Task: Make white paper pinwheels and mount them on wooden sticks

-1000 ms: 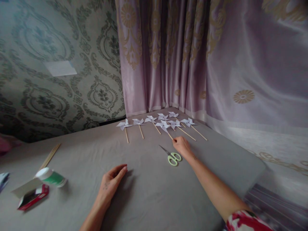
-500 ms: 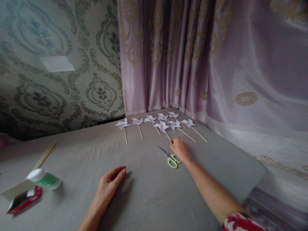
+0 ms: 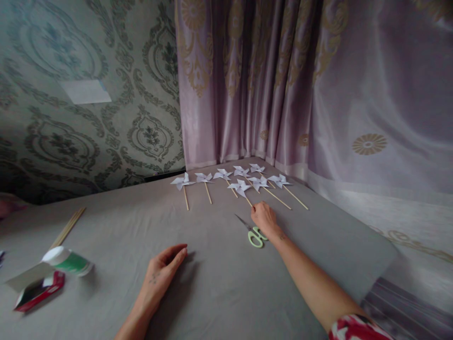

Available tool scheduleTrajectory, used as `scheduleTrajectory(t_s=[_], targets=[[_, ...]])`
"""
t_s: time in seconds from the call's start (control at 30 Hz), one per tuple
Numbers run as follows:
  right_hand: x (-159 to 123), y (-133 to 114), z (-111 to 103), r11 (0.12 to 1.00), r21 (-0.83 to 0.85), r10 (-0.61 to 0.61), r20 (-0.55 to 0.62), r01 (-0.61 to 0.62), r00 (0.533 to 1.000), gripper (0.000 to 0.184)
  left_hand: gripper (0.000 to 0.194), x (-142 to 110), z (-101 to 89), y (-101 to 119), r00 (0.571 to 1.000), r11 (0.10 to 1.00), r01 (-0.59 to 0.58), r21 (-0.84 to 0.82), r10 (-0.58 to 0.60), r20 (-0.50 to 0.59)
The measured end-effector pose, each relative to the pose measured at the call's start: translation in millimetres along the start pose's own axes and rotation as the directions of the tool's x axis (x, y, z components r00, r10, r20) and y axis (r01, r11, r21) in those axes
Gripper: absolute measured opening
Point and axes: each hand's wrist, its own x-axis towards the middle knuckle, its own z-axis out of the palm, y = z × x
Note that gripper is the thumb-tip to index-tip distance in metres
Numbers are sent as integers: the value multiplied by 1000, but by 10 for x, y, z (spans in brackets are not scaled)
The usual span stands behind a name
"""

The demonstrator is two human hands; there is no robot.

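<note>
My right hand (image 3: 264, 217) is closed around the lower end of a wooden stick that carries a white paper pinwheel (image 3: 241, 188). This pinwheel lies in front of several others, among them one on the far left (image 3: 182, 181) and one on the right (image 3: 280, 180). Green-handled scissors (image 3: 255, 237) rest just below my right hand, partly behind the wrist. My left hand (image 3: 163, 269) hovers low over or rests on the grey sheet, thumb and fingers pressed together. Whether anything sits between its fingertips cannot be seen.
At the left stand or lie a white and green bottle (image 3: 69, 262), a bundle of wooden sticks (image 3: 68, 227) and an opened red box (image 3: 40, 292). A grey cloth (image 3: 212, 293) covers the surface. Lilac curtains (image 3: 244, 80) and a patterned wall (image 3: 88, 127) bound it behind.
The view has shifted slightly, so everything sits a little differently in the picture. Both hands keep their poses, and my right hand still holds the pinwheel stick.
</note>
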Motion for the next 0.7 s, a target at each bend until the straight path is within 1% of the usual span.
scheduleTrajectory(t_s=[0.27, 0.57, 0.63, 0.7], targets=[[-12, -26, 6, 1000, 11, -18, -9, 18, 1000, 31, 58, -32, 6, 54, 1000, 1000, -3, 11, 3, 3], [-42, -30, 11, 996, 81, -21, -3, 21, 1000, 30, 55, -24, 11, 66, 1000, 1000, -8, -9, 8, -18], [-48, -60, -58, 992, 120, -32, -18, 33, 999, 30, 54, -21, 10, 68, 1000, 1000, -6, -15, 6, -17], [-88, -121, -224, 985, 164, -54, -50, 61, 997, 30, 54, -21, 9, 71, 1000, 1000, -8, -13, 7, -15]])
